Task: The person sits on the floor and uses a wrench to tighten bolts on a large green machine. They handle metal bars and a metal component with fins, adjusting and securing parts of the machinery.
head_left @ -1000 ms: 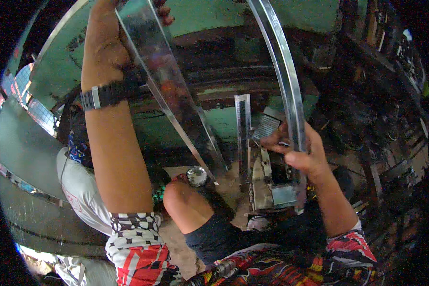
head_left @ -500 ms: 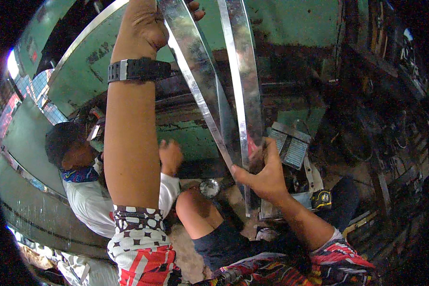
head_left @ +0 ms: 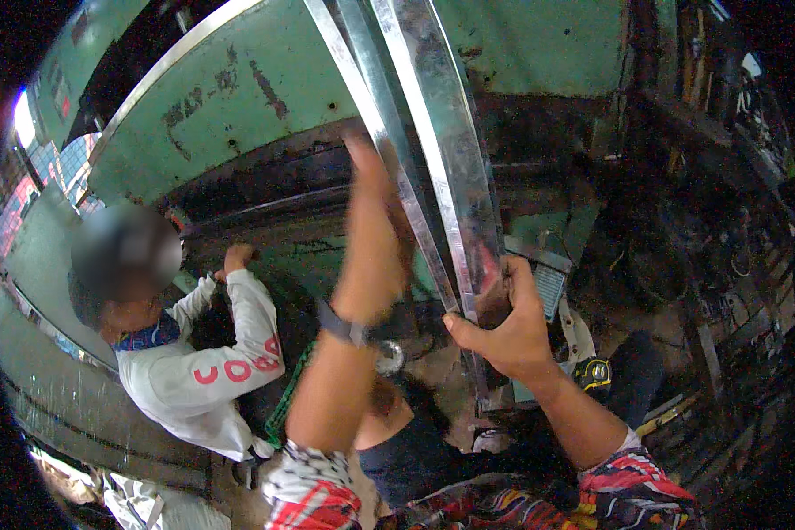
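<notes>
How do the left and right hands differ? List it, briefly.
The left hand is blurred; the right hand is sharper. The left hand has a dark strap at its wrist; the right hand has none. The right hand grips the metal strips; whether the left hand touches them is unclear. Both hands are gloveless.

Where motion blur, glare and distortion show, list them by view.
Head view: motion blur smears the left hand and watch, while the right hand looks sharper; head view: glare whitens edges of the strips; head view: long edges bow near the picture's rim.
</notes>
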Demonstrator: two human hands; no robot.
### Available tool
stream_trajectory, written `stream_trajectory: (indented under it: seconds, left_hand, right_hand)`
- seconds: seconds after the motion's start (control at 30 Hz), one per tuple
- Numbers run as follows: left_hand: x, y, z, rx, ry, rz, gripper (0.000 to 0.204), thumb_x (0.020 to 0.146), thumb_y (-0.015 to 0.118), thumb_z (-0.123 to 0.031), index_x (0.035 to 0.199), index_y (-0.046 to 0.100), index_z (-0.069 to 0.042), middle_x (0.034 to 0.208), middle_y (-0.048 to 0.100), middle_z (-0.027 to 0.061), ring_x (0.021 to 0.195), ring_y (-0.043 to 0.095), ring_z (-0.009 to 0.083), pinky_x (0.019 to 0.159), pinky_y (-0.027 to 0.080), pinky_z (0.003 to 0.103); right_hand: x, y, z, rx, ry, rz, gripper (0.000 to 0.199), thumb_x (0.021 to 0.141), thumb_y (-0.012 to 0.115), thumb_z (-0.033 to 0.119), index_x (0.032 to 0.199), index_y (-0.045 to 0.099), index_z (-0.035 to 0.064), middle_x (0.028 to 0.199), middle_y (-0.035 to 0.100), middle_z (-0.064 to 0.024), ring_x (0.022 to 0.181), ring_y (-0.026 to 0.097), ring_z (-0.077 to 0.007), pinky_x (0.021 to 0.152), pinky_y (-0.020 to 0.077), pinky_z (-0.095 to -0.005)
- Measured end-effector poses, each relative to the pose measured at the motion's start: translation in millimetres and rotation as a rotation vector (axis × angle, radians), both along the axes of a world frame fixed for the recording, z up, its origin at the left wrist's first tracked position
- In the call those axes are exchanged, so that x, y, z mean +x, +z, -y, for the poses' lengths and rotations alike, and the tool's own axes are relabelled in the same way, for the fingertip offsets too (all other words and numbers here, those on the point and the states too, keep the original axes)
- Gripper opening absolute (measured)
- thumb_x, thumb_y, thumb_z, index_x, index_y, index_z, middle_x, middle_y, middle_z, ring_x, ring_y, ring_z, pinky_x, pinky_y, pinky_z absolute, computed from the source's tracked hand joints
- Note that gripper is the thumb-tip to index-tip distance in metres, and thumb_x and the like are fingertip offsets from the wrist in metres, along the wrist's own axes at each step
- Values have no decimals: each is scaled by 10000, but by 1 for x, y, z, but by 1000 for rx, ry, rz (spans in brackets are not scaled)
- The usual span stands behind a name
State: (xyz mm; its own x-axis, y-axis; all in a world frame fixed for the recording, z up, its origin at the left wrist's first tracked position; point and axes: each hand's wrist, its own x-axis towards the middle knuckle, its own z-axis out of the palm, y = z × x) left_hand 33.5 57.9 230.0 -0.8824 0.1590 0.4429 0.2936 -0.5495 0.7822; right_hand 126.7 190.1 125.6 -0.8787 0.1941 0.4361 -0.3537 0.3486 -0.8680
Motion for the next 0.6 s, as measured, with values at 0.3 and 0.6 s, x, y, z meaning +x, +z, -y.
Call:
stream_trajectory:
  seconds: [0.3, 0.6]
  left_hand:
    - [38, -115, -22, -188, 123, 117, 682, 978, 408, -677, 1050, 570, -18, 936, 614, 59, 881, 583, 138, 770, 492, 314]
    - [-12, -129, 6, 304, -153, 275, 762, 914, 368, -774, 1120, 489, -50, 765, 573, 84, 675, 617, 251, 689, 562, 439]
  right_hand:
    - [-1, 1, -9, 91, -1, -22, 758, 663, 883, 147, 1269, 454, -5, 1098, 613, -86, 998, 598, -170, 887, 486, -319]
    - [41, 12, -80, 192, -191, 96, 732, 669, 826, 112, 1299, 465, 29, 953, 543, -28, 817, 553, -126, 737, 480, -291]
